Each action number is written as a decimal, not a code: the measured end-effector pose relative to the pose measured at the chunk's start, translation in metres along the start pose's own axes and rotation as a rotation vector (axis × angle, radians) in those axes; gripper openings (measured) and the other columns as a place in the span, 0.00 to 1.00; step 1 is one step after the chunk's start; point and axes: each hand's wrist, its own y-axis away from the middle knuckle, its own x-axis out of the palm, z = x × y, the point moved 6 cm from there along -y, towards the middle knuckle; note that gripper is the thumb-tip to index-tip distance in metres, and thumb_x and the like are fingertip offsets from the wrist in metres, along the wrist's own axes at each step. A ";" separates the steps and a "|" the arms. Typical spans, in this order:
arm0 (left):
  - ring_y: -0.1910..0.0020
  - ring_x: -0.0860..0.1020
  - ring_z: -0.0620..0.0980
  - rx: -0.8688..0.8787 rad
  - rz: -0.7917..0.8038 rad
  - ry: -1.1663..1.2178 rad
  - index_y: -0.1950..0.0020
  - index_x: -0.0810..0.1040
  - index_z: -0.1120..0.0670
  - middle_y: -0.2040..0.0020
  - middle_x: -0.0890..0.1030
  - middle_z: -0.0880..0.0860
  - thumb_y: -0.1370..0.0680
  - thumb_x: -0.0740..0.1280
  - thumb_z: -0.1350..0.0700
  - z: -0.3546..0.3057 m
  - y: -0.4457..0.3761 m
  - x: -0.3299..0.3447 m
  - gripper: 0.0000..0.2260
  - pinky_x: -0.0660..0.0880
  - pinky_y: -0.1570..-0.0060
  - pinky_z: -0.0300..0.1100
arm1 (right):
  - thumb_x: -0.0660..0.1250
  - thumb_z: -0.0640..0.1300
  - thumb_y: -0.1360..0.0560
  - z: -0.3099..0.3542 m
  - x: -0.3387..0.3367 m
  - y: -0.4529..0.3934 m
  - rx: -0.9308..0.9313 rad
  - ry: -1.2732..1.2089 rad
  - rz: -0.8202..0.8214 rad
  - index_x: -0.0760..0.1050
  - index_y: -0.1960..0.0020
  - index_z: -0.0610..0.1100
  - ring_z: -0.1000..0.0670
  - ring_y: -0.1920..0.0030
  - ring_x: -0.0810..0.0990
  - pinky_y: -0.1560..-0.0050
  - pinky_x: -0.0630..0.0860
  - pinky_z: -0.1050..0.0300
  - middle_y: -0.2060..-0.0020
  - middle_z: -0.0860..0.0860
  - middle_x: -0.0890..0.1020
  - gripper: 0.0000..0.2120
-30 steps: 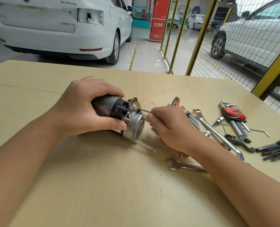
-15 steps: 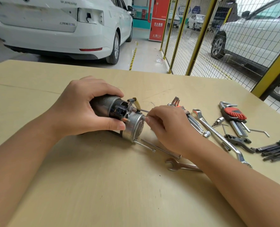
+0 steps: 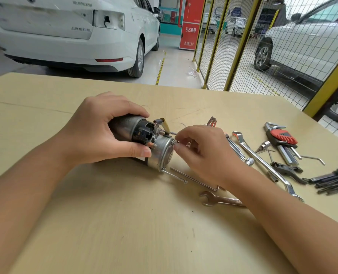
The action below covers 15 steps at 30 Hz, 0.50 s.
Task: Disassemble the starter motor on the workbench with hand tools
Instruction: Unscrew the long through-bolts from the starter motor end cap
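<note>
Left hand point(image 3: 97, 133) wraps the starter motor point(image 3: 144, 139) from the left: fingers point(image 3: 124, 107) curled over the top, thumb laid along its near side, forearm coming in from lower left. Right hand point(image 3: 201, 153) sits just right of the motor's end cap, fingertips bunched in a pinch at a small part there; can't tell which part. Right forearm angles in from lower right.

Car workshop: parked cars point(image 3: 69, 34), wrenches point(image 3: 263, 163).
</note>
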 end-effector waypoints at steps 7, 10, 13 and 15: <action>0.54 0.80 0.54 -0.002 0.003 -0.002 0.45 0.85 0.53 0.52 0.85 0.49 0.38 0.77 0.36 0.000 0.000 0.000 0.29 0.76 0.50 0.53 | 0.64 0.45 0.21 -0.001 0.008 0.002 -0.035 0.031 0.063 0.79 0.59 0.41 0.52 0.67 0.70 0.61 0.68 0.54 0.70 0.54 0.74 0.11; 0.53 0.80 0.55 -0.001 0.000 -0.001 0.45 0.85 0.53 0.52 0.85 0.49 0.38 0.77 0.36 0.000 0.000 0.000 0.29 0.76 0.49 0.53 | 0.68 0.42 0.23 0.001 0.007 0.003 -0.041 0.041 0.012 0.80 0.58 0.41 0.50 0.65 0.74 0.61 0.71 0.53 0.67 0.50 0.79 0.08; 0.53 0.80 0.54 -0.003 -0.001 -0.003 0.44 0.85 0.53 0.52 0.85 0.48 0.38 0.77 0.36 0.000 0.001 -0.001 0.30 0.76 0.49 0.53 | 0.74 0.39 0.27 0.002 0.003 0.002 -0.042 0.046 -0.032 0.81 0.57 0.42 0.52 0.65 0.74 0.61 0.71 0.59 0.66 0.51 0.80 0.02; 0.53 0.80 0.54 -0.003 -0.001 -0.003 0.45 0.85 0.53 0.52 0.85 0.48 0.38 0.78 0.36 0.000 0.001 -0.001 0.29 0.76 0.49 0.53 | 0.75 0.39 0.29 0.001 0.002 0.001 -0.028 0.051 -0.031 0.81 0.56 0.43 0.58 0.67 0.72 0.62 0.67 0.67 0.66 0.55 0.78 0.03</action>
